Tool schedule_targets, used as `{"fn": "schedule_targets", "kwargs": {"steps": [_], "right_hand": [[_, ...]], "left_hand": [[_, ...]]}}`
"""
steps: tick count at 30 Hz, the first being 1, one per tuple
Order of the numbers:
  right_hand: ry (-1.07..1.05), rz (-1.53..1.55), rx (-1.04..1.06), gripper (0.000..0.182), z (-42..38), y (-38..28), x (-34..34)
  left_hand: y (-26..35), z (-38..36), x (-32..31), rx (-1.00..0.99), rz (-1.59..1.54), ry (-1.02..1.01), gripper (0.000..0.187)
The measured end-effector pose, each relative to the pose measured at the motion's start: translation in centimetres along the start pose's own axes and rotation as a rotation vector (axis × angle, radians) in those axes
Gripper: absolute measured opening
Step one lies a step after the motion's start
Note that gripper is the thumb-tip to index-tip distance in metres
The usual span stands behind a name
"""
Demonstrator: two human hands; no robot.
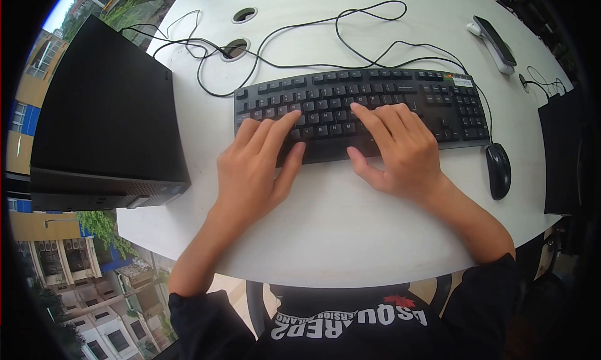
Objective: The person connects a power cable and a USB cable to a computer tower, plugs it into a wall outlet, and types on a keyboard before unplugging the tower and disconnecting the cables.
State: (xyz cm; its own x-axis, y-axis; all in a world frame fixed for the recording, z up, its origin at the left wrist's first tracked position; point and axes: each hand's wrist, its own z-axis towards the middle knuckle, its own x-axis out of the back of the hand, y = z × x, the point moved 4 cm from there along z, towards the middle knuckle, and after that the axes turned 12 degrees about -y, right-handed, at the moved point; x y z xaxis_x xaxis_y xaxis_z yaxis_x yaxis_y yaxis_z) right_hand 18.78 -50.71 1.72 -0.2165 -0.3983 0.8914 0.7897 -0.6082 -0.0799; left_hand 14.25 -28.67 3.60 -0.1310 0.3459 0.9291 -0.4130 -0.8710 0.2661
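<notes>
A black keyboard [322, 131] lies on the white table in front of me, a small sticker at its upper right. Over its left part rests my left hand [253, 156], fingers apart, with the index fingertip near the R key and the thumb by the space bar. My right hand [400, 150] lies across the middle-right keys, its index finger stretched toward the top letter row and its thumb off the front edge. Neither hand grips anything. Several keys are hidden beneath the fingers.
A black computer case [106, 116] stands at the left, and a black mouse [498, 172] sits right of the keyboard. Thin black cables [294, 64] loop behind it. A phone on a white stand [494, 42] is at the far right, above another black case [563, 156].
</notes>
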Motion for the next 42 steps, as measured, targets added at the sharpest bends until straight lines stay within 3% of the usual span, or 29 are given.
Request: {"fn": "schedule_targets", "kwargs": {"steps": [15,24,38,42], "right_hand": [[-0.003,0.037,-0.012,0.065,0.0,0.0,-0.1],[0.061,0.091,0.086,0.066,-0.2,0.2,0.0],[-0.073,0.065,0.013,0.054,0.3,-0.9,-1.2],[-0.022,0.097,0.011,0.06,0.1,-0.4,-1.1]], "left_hand": [[0.5,0.0,-0.5,-0.044,0.032,0.019,0.045],[-0.1,0.2,-0.9,-0.129,-0.127,0.121,0.044],[1.5,0.7,-2.7,-0.092,0.142,0.068,0.044],[1.9,0.7,-2.9,-0.082,0.155,0.063,0.043]]}}
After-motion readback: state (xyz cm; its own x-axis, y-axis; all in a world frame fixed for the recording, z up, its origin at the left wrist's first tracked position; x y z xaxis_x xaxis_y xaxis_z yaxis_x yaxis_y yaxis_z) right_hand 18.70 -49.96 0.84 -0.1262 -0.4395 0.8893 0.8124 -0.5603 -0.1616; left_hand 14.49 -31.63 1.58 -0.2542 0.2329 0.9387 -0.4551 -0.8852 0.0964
